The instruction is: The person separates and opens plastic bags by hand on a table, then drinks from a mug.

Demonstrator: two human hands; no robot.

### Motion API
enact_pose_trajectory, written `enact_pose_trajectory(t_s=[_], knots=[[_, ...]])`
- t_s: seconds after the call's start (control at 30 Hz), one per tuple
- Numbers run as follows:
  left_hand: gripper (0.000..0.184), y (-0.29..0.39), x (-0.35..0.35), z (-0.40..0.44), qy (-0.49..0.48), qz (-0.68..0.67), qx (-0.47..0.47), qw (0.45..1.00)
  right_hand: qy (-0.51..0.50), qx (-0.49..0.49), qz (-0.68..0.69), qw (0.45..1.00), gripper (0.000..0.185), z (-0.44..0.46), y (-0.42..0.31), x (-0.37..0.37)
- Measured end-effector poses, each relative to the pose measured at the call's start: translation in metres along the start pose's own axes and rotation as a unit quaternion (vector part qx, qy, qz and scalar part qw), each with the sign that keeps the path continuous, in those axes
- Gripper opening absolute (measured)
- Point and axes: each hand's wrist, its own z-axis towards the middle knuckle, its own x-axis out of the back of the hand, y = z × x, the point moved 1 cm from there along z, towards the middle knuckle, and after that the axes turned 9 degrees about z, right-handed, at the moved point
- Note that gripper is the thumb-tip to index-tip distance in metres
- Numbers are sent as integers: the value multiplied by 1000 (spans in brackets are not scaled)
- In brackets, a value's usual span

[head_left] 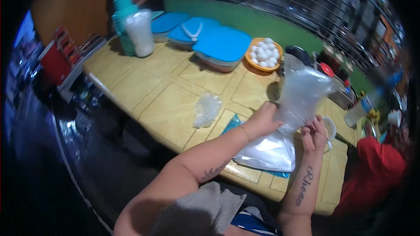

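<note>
A clear plastic bag [304, 91], puffed out and upright, stands above the table between my hands. My left hand [264, 120] is closed on its lower left side, the thumb pointing toward the bag. At the bag's lower right, my right hand [315, 134] has its fingers curled against the plastic; the exact grip is partly hidden. Beneath them lies a flat stack of white plastic [269, 153] with blue wrapping [280, 174] showing at its edges. A crumpled clear plastic bag [207, 109] rests left of my left hand. Close behind my right hand is a white mug [330, 127].
Across the table [144, 87] sit blue-lidded containers [225, 43], an orange basket [262, 67] of eggs and a teal jug [124, 26] beside a clear plastic-wrapped container [141, 35]. Condiment jars [337, 61] stand at the back right. A person in red [376, 170] is at the right edge.
</note>
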Motion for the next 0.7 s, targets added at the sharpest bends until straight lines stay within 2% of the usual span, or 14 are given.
enact_pose_trajectory(t_s=[0.03, 0.1, 0.2, 0.33, 0.43, 0.47, 0.7], knots=[[52, -1, 1, 0, -10, 0, 10, 1000, 10, -1, -9, 1000, 19, -4, 2, -6], [51, 3, 6, 1, -29, -2, 28, 999, -37, -6, -61, 997, 18, 2, 4, -3], [49, 6, 13, 0, -53, 21, 28, 998, -31, -8, -112, 993, 20, 8, 8, 5], [44, 13, 25, -5, -82, 27, 40, 995, -1, -15, -130, 991, 30, 13, 14, 10], [42, 20, 33, -9, -92, 31, 40, 994, 20, -39, -215, 976, 31, 11, 13, 2], [42, 20, 33, -10, -94, 33, 41, 994, 55, -29, -228, 972, 33, 3, 18, -16], [44, 17, 30, -9, -99, 49, 42, 993, 74, -19, -291, 954, 31, 13, 20, 11]])
